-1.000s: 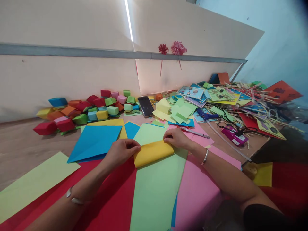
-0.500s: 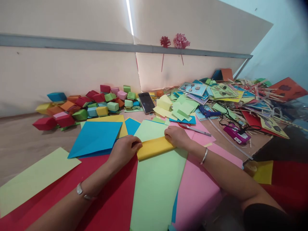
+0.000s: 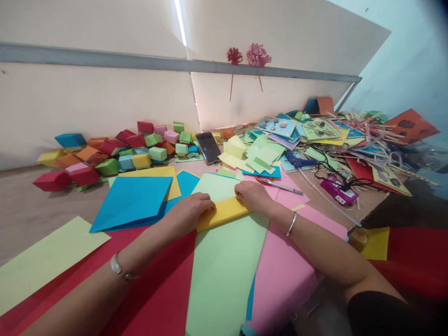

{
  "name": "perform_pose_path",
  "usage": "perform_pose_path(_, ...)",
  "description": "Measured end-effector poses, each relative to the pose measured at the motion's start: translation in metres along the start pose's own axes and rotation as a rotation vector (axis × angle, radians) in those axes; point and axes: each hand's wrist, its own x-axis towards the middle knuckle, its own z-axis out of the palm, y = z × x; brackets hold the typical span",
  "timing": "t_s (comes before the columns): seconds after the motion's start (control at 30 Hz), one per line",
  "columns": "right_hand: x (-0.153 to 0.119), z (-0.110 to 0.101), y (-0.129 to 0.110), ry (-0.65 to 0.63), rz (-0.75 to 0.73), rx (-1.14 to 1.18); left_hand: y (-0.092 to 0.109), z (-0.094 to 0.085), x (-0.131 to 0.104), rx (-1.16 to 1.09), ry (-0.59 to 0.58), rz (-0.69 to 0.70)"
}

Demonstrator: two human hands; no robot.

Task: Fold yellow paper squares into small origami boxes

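Note:
A folded strip of yellow paper [image 3: 226, 212] lies across a light green sheet [image 3: 227, 261]. My left hand [image 3: 191, 209] is closed over its left end, fingers curled and pressed together on the paper. At the right end, my right hand [image 3: 255, 196] grips the upper edge with bent fingers; the fingertips are partly hidden. A blue folded paper [image 3: 135, 198] lies left of my left hand, above a red sheet [image 3: 157, 280]. Beside the green sheet on the right is a pink sheet [image 3: 283, 275]. Scissors [image 3: 280, 185] rest just beyond my right hand.
Several coloured paper boxes [image 3: 142, 161] are heaped at the back left. A phone [image 3: 208, 148] lies near the wall. To the right are a blue glue gun [image 3: 299, 160], a purple power strip [image 3: 339, 190] with black cables, and piled cards and sticks [image 3: 367, 133].
My left hand has slid right from the strip's left edge onto its top, covering more of it. My right hand keeps its hold. The whole view has shifted slightly.

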Motion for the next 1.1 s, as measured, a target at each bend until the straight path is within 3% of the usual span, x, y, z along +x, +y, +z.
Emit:
perform_pose_path(0.07,0.0,0.0,0.0,0.006,0.0,0.01,0.006,-0.005,0.008,0.069,-0.087,-0.032)
perform_pose_path(0.17,0.0,0.0,0.001,0.014,-0.002,0.028,0.017,-0.005,0.021,0.168,-0.13,-0.137)
perform_pose_path(0.4,0.0,0.0,0.001,0.023,0.008,0.08,0.037,0.023,0.032,0.279,-0.021,-0.329)
perform_pose_path(0.57,0.001,-0.001,0.002,0.017,0.018,0.129,0.027,0.032,0.026,0.182,0.039,-0.14)
perform_pose_path(0.83,-0.002,-0.009,0.001,0.032,-0.005,0.115,-0.004,0.016,0.025,-0.065,-0.076,0.127)
perform_pose_path(0.93,-0.009,-0.02,-0.006,0.039,-0.153,0.079,-0.005,0.014,0.025,-0.112,-0.116,0.153)
perform_pose_path(1.0,-0.015,-0.027,-0.014,-0.026,-0.297,0.051,-0.006,0.015,0.027,-0.132,-0.122,0.156)
perform_pose_path(1.1,-0.023,-0.031,-0.029,-0.144,-0.369,-0.061,-0.006,0.017,0.029,-0.153,-0.117,0.156)
